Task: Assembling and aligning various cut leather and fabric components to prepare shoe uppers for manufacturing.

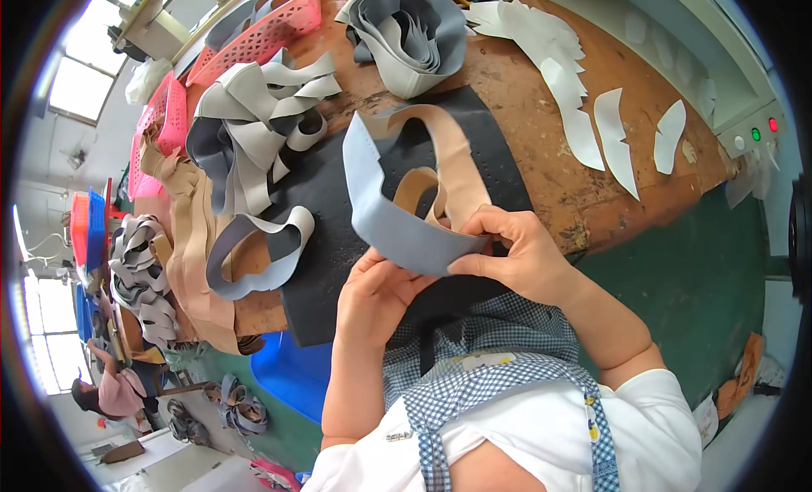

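Note:
Between my hands is a curved leather strip [406,236], pale blue-grey on its outer face. It joins or overlaps a tan strip [455,158] that loops up behind it; I cannot tell which. My right hand [526,253] pinches the right end between thumb and fingers. My left hand [374,293] grips the lower edge from below, its fingertips partly hidden by the strip. Under the strip lies a black mat [313,276] with small holes or marks. A loose grey looped strip [258,280] rests at the mat's left edge.
On the wooden table [507,103] are a grey strip pile [245,124], tan strips [190,238], a grey coil [406,39] and white cut pieces [567,94]. Pink baskets [254,35] stand far left. A button panel [755,135] is at right, a blue stool [292,378] below, a person [118,390] far left.

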The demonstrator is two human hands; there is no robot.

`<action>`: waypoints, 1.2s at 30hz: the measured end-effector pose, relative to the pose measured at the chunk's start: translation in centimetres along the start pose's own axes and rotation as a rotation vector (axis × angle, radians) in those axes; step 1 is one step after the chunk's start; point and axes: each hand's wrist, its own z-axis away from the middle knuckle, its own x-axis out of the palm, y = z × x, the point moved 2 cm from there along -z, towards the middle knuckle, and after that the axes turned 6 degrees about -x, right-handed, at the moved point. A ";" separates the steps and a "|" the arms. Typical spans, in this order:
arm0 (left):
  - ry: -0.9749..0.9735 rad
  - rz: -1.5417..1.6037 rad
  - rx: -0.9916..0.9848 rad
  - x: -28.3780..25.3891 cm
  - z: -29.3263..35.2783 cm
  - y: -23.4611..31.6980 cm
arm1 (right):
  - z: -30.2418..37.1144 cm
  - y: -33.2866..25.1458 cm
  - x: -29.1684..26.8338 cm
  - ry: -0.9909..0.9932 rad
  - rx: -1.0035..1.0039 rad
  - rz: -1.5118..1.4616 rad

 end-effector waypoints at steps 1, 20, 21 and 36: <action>-0.090 0.064 -0.030 -0.8 -0.5 -0.3 | 0.0 0.2 0.0 -0.033 0.040 -0.137; 0.109 -0.121 0.006 -2.7 0.3 -1.0 | 0.2 0.7 2.7 -0.012 -0.044 -0.182; 0.115 -0.158 -0.053 -2.5 0.4 -1.0 | 0.3 0.6 2.8 -0.013 -0.044 -0.183; 0.202 -0.393 0.428 -2.2 1.4 -0.9 | 0.9 1.8 3.5 0.059 0.053 -0.182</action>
